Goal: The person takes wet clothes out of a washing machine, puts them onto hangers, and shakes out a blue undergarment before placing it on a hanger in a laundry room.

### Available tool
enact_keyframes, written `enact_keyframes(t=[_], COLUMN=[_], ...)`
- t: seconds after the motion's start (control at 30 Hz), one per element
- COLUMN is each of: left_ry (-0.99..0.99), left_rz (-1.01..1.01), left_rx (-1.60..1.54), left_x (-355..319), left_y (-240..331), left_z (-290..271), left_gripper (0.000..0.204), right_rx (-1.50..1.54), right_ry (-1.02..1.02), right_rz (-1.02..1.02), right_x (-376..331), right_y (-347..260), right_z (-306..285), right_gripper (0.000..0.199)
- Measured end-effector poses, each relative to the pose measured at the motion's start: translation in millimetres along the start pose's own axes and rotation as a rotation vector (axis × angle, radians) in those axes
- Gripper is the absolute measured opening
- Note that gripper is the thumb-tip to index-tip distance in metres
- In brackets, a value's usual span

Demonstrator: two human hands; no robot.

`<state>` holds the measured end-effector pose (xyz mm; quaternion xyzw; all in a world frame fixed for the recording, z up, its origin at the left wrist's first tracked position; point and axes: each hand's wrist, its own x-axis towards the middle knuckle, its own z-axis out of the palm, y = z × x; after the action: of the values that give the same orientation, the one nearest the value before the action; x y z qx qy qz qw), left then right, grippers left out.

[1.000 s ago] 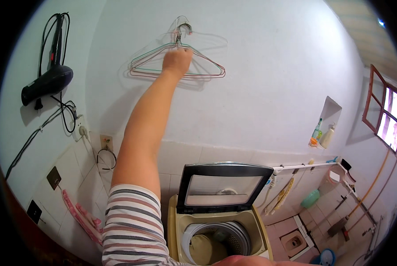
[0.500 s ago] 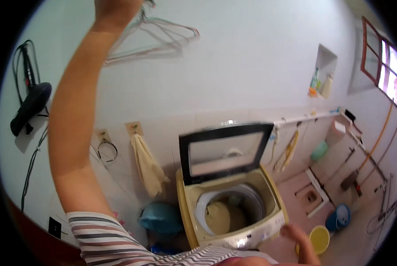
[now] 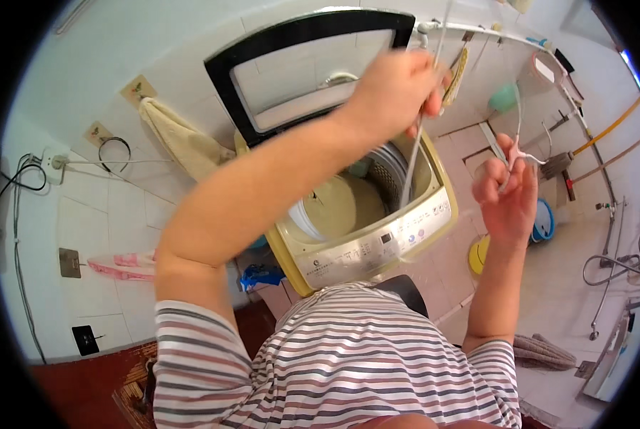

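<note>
My left hand (image 3: 398, 93) is raised over the right side of an open-topped washing machine (image 3: 355, 261), closed round a thin wire clothes hanger (image 3: 413, 166). Motion smears the hand and the wire, which slants down in front of the drum. To the right, my right hand (image 3: 509, 189) pinches the neck of a pinkish-white wire hanger (image 3: 516, 152), its hook and an arm showing above the fingers. Whether both hands hold parts of one hanger or separate ones, I cannot tell. A pale yellow cloth-like item (image 3: 345, 204) lies in the drum, partly covered by my left forearm.
The machine's black-framed lid (image 3: 237, 100) stands up. A cream towel (image 3: 177, 136) hangs on the wall at left. A blue bag (image 3: 261, 277) lies left of the machine; a yellow basin (image 3: 479, 256) and a blue bucket (image 3: 543, 220) stand at right.
My left hand has come down from the hangers on the upper wall to above the machine, bringing a hanger. My right hand has risen and now grips a hanger. The view has tilted down.
</note>
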<state>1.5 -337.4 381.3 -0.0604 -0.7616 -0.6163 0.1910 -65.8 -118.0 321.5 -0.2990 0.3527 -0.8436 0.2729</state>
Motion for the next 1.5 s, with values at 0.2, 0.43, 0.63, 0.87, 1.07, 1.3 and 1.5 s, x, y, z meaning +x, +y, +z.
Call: enact_keyframes(t=[0.2,0.43,0.63,0.87,1.07,1.3,1.5], left_ry=[-0.339,-0.460,-0.934,-1.360,-1.508,-1.829,-1.518], left_rz=[-0.619,-0.732,-0.669,-0.107,-0.212,-0.655,-0.693], left_rx=[-0.122,0.858,0.992,1.193,1.297,1.381,1.311], left_x=[-26.1,-89.6,-129.6,-142.0,-138.3,-103.8,-83.8], left_y=[-163.3,-430.6,-552.0,-656.8,-673.5,-588.8,-471.9], left_z=[22.8,-29.5,79.7,202.3,209.8,127.4,23.9], left_gripper=[0.028,0.030,0.033,0.044,0.040,0.035,0.030], right_rx=[-0.462,-0.757,-1.115,-0.943,-0.815,-0.847,-0.828], right_ry=[0.354,0.878,0.978,1.138,1.188,1.109,0.964], right_rz=[0.254,0.387,0.777,1.050,1.098,1.040,0.859], right_x=[-51.5,-134.1,-203.6,-299.3,-327.3,-309.0,-237.5], right_y=[-26.3,-51.3,-34.6,35.3,63.3,68.7,56.6], right_z=[-90.9,-196.4,-288.5,-327.2,-331.8,-325.8,-287.1], right_gripper=[0.029,0.022,0.024,0.022,0.018,0.018,0.019])
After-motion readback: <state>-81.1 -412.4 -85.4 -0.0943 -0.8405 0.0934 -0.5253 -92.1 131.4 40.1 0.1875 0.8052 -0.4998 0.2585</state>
